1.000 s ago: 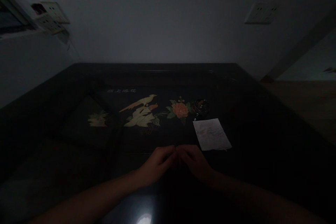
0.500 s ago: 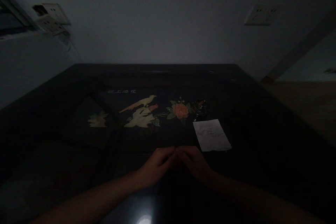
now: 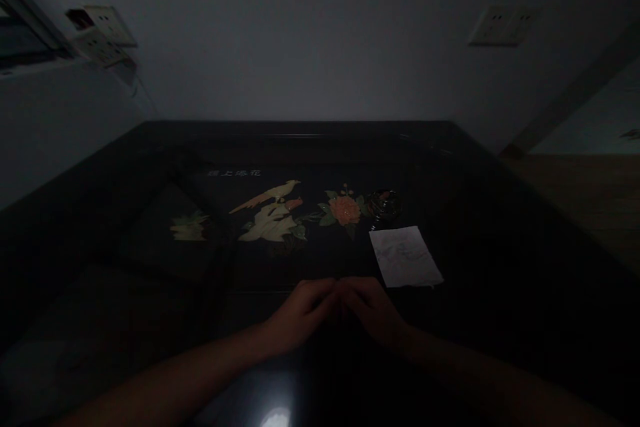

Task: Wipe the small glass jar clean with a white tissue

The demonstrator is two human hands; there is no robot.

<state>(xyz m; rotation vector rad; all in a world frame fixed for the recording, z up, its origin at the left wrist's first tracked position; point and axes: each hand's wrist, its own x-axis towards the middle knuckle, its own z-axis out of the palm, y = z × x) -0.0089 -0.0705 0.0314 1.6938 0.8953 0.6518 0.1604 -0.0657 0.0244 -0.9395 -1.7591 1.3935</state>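
My left hand and my right hand meet in front of me, low over the near part of a dark glossy table. Both have their fingers drawn together and bent inward, touching where they join. I see nothing held in either; deep shadow hides the undersides. Just beyond my right hand lies a creased white sheet of paper with faint marks. Behind the paper is a coil of thin dark wire or cord, hard to make out in the dim light.
The tabletop bears a bird picture, a pink flower picture and pale lettering. A wall stands behind, with sockets at right and a socket block at left. Wooden floor shows at right.
The view has shifted very slightly. My hands stay joined in the same place, and the paper and cord lie as before.
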